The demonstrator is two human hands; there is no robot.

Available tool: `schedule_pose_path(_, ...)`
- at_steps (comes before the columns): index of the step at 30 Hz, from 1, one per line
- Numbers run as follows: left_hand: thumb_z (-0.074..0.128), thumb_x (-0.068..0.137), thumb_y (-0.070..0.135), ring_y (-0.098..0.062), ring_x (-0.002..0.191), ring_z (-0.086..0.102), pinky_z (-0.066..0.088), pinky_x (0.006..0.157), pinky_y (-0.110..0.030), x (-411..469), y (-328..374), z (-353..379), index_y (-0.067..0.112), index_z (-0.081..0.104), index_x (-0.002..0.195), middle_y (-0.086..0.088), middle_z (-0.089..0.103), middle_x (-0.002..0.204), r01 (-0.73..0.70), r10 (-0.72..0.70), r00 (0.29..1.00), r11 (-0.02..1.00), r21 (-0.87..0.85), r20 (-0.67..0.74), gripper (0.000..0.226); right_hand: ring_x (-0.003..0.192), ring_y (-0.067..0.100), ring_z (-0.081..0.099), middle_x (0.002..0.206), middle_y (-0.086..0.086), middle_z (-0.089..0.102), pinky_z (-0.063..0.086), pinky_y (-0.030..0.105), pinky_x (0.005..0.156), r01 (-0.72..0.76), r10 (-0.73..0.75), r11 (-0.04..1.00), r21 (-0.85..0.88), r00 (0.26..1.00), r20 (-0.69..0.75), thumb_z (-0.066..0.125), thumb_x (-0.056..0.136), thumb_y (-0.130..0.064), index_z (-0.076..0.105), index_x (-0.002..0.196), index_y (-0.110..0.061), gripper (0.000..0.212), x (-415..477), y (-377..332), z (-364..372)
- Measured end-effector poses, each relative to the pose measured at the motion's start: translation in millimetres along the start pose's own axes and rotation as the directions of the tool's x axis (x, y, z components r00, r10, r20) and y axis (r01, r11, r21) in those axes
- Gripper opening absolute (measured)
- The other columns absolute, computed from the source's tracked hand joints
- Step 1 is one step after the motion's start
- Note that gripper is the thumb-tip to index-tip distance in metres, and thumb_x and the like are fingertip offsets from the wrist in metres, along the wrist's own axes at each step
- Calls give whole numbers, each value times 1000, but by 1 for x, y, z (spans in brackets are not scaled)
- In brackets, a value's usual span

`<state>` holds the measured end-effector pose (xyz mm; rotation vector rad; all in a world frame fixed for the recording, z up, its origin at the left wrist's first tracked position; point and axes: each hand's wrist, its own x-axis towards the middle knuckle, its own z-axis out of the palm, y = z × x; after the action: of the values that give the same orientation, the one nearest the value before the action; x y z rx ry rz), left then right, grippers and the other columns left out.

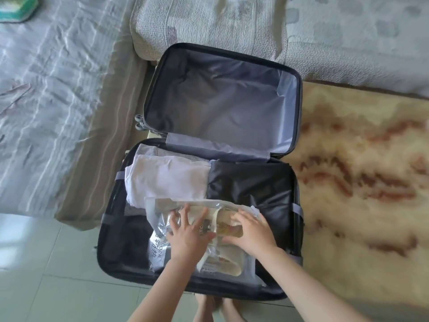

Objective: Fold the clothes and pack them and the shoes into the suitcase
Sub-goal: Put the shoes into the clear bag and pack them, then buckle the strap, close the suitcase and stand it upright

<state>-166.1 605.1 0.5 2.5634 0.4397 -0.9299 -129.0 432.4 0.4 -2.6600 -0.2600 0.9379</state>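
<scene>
A black suitcase [109, 247] lies open on the floor, its empty grey-lined lid [220, 101] leaning toward the bed. In the near half a folded white garment [162, 180] lies at the back left and a folded black garment [250, 184] at the back right. A clear plastic bag [160, 247] with cream shoes [225, 263] inside lies at the front. My left hand [188, 233] presses flat on the bag with fingers spread. My right hand [250, 231] rests on the bag's right part, fingers bent over the shoes.
A bed with a grey-white striped cover [46, 112] is on the left. A grey quilted sofa [278, 26] stands behind the suitcase. A fluffy cream and brown rug [362, 182] lies on the right. Green floor tiles [58, 275] are at the near left.
</scene>
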Motion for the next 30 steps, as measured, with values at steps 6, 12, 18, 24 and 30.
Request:
schedule_pose_path(6, 49, 89, 61, -33, 143, -10, 25, 110, -56, 3, -1, 5, 56, 14, 144, 10, -9, 158, -19, 19, 999, 1000, -14, -30, 65, 143, 11, 20, 147, -12, 38, 4, 32, 118, 1, -2, 1000, -28, 999, -37, 63, 76, -65, 44, 136, -31, 72, 2, 2, 8)
schedule_pose_path(12, 51, 90, 55, -36, 143, -10, 21, 112, -59, 0, -3, -2, 53, 21, 143, 6, -4, 158, -18, 20, 1000, 998, -61, 22, 61, 132, 11, 36, 129, -13, 50, 16, 32, 116, 0, 2, 998, 69, 1000, -25, 66, 76, -61, 53, 125, -29, 60, 5, -1, 7)
schedule_pose_path(18, 40, 97, 46, -35, 141, -29, -18, 110, -56, -15, 34, -15, 28, 17, 151, -12, -18, 158, 3, 1, 998, 998, 59, -68, 61, 135, 13, 35, 143, -7, 41, 28, 32, 112, -3, 122, 877, 480, 969, -217, 65, 89, -31, 65, 114, -27, 26, -17, 14, 4)
schedule_pose_path(24, 67, 83, 19, -25, 139, 33, 23, 114, -36, -5, 112, -5, 22, 56, 130, -5, 44, 144, -393, 377, 866, 919, 19, -330, 48, 121, 16, 48, 124, -4, 54, 37, 30, 103, -5, 480, 621, 784, 793, -376, 55, 90, 1, 62, 112, -21, 32, -43, 67, -5)
schedule_pose_path(30, 45, 95, 13, -18, 132, 38, 22, 108, -25, 8, 173, 30, 21, 51, 135, 2, 54, 133, -537, 529, 841, 841, -67, -110, 42, 120, 21, 51, 118, -2, 60, 37, 25, 94, -130, 627, 437, 890, 753, -198, 40, 90, 9, 62, 115, -17, 42, -45, 133, -8)
